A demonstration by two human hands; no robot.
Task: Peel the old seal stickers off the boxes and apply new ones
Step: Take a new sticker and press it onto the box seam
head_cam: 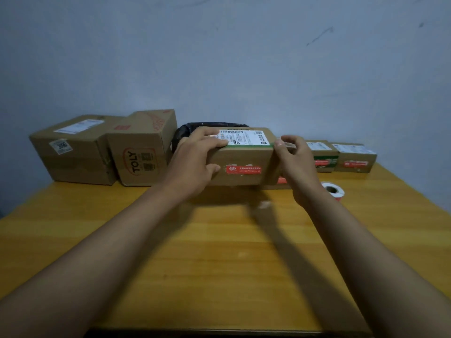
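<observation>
Head view
Landmark: the held box (241,164), a brown carton raised above the far part of the wooden table (219,252); every place below is given relative to it.
Left hand (195,162): clasps the held box at its left end, fingers laid over the top edge onto the white shipping label (246,137), thumb pressed on the front face.
Right hand (292,164): at the right end of the held box, fingers curled, thumb tip at the top right corner; whether it grasps the carton or only touches it cannot be told.
Red seal sticker (244,170): stuck across the front face of the held box, lying level, its upper edge ragged with pale scraps.
Green tape (246,148): runs along the top front edge of the held box.
Sticker roll (332,190): on the table to the right of the held box, just beyond the right wrist, part hidden by it.
TOLY box (141,152): on the table to the left of the held box, close beside the left hand.
Large carton (73,150): further left, touching the TOLY box.
Two small boxes (341,157): to the right of the held box, side by side against the wall, each with a red sticker on its front.
Black bag (185,132): behind the held box, largely hidden.
</observation>
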